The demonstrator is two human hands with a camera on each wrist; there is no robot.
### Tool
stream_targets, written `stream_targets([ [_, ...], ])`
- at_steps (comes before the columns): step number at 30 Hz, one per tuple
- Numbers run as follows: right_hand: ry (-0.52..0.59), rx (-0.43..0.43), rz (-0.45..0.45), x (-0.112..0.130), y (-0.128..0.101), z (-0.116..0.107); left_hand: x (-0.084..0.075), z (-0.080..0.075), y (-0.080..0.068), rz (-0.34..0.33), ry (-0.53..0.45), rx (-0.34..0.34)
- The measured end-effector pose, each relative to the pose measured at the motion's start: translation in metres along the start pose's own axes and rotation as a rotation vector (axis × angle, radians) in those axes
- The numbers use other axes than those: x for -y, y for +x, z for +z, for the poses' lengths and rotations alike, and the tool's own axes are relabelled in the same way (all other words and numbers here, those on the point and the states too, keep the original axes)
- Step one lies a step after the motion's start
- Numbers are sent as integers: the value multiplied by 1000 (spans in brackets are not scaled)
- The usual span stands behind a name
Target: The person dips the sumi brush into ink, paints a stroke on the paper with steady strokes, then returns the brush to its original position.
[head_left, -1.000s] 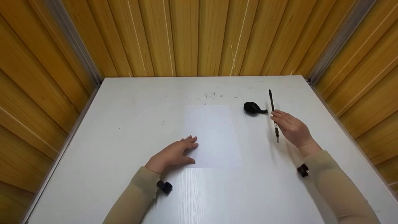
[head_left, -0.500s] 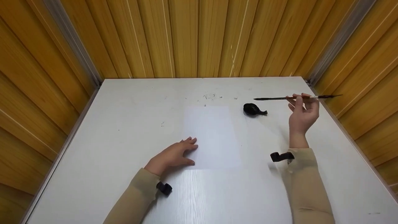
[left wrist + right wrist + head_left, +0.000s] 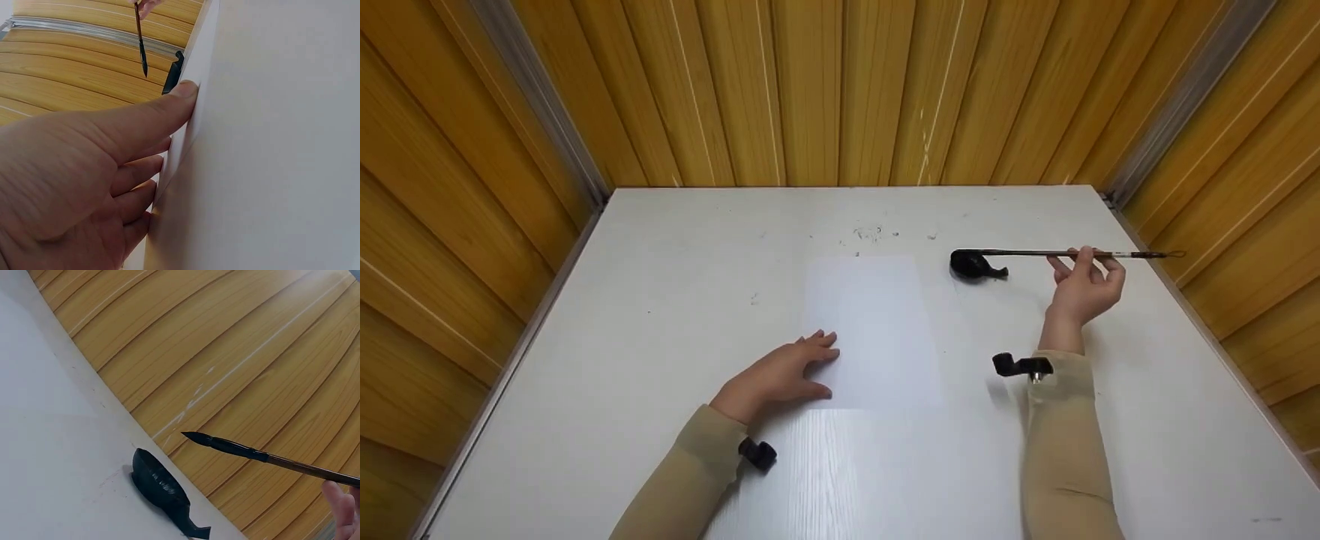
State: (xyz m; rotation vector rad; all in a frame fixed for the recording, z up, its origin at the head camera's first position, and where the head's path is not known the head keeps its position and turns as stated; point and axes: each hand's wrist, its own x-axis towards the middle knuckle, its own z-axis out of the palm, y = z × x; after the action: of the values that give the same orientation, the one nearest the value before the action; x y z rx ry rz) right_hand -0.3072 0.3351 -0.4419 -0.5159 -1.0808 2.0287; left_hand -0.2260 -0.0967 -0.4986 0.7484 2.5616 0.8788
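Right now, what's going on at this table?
A person's right grip holds a dark brush, its tip in the air above a small black dish and not touching it. The left grip rests, fingers loosely spread, at the left edge of a white sheet lying on the table. No brush strokes show on the sheet.

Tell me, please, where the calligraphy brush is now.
The calligraphy brush is at right in the head view, pinched by the right hand, its tip over the black handled dish.
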Motion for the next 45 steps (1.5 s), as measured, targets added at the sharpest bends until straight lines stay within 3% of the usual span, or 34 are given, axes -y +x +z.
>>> stream_targets([
  [12, -25, -80, 179, -18, 12, -19, -1, 3, -2, -13, 0, 4],
  [28, -115, -94, 197, -36, 18, -21, 2, 3, -3, 21, 1, 12],
  [45, -75, -101, 191, -33, 19, -22, 2, 2, -2, 39, 14, 4],
])
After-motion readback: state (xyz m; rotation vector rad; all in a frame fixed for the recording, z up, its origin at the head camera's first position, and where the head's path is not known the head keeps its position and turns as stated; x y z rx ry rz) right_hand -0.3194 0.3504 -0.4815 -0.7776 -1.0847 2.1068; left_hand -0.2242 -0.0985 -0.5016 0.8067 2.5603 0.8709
